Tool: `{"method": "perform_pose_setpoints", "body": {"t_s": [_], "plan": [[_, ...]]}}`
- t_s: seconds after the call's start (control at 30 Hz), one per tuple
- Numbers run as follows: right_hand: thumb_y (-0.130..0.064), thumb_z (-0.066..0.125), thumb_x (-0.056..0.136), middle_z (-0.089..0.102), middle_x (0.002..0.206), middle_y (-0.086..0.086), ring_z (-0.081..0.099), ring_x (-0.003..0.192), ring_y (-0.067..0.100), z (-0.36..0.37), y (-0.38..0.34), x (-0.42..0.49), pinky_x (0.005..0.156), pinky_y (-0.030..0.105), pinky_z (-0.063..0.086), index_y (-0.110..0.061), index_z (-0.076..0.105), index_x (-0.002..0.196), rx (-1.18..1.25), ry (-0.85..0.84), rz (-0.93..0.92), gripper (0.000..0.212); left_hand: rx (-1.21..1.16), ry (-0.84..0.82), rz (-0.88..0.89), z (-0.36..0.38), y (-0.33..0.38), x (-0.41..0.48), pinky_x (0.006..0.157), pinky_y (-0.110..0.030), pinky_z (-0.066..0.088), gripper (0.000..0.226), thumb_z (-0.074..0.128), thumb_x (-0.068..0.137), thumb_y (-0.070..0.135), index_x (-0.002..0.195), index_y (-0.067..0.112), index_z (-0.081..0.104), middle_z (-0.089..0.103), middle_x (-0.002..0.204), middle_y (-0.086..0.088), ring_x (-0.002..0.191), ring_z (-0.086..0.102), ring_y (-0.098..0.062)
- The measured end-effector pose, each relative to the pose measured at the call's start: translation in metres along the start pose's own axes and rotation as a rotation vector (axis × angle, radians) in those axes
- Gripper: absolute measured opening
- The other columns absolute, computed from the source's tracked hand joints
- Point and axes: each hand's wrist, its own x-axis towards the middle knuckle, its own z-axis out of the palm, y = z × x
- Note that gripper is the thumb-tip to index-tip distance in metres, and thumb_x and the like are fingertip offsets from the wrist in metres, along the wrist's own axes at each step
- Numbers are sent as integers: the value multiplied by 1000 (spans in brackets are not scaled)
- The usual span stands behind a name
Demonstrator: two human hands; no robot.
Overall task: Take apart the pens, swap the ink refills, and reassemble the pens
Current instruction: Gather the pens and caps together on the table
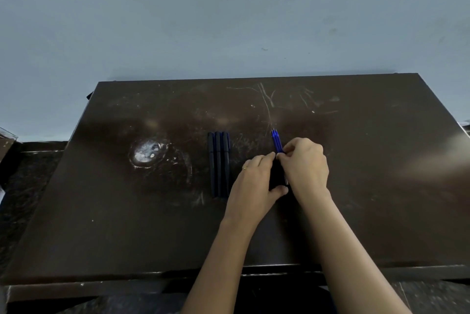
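Observation:
Three dark blue pens (218, 163) lie side by side on the dark brown table (127, 212), pointing away from me. To their right a small bundle of blue pens or refills (277, 142) sticks out above my fingers, tips away from me. My left hand (255, 184) curls around the bundle's lower part, thumb underneath, with a ring on one finger. My right hand (305, 166) pinches the bundle from the right near its middle. The lower part of the bundle is hidden between both hands.
A whitish worn patch (147, 152) marks the table left of the pens. Scratches (267, 100) cross the far right area. A pale blue wall (229, 21) stands behind the table. The table's front edge (229, 273) lies close to me.

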Motion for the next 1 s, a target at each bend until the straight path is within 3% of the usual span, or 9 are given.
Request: {"method": "perform_pose_setpoints", "body": {"t_s": [0.17,0.57,0.87,1.0], "plan": [[-19,62,84,68,97,6,66,88,30,-3,6,-3,66,31,48,-16,70,98,45,-17,24,16,40,-8,30,7,0,5,108,-30,33,74,69,84,36,146,17,36,48,142,2,132,40,-17],[-16,69,80,70,85,4,67,81,24,-8,17,4,73,36,56,-19,71,84,216,-20,43,5,94,19,76,10,-1,7,105,-33,35,62,62,88,38,143,20,40,45,146,4,132,39,-17],[-13,66,80,69,81,2,68,76,22,-5,17,9,70,33,56,-22,69,78,224,-25,43,10,132,-10,99,9,-2,7,104,-34,32,59,57,90,37,144,22,39,42,149,5,132,36,-15],[-12,66,81,70,79,3,69,75,23,-4,18,10,73,38,58,-21,70,78,239,-26,35,11,144,-23,101,10,-2,7,104,-33,31,60,56,91,36,146,22,36,39,151,6,132,35,-14]]}}
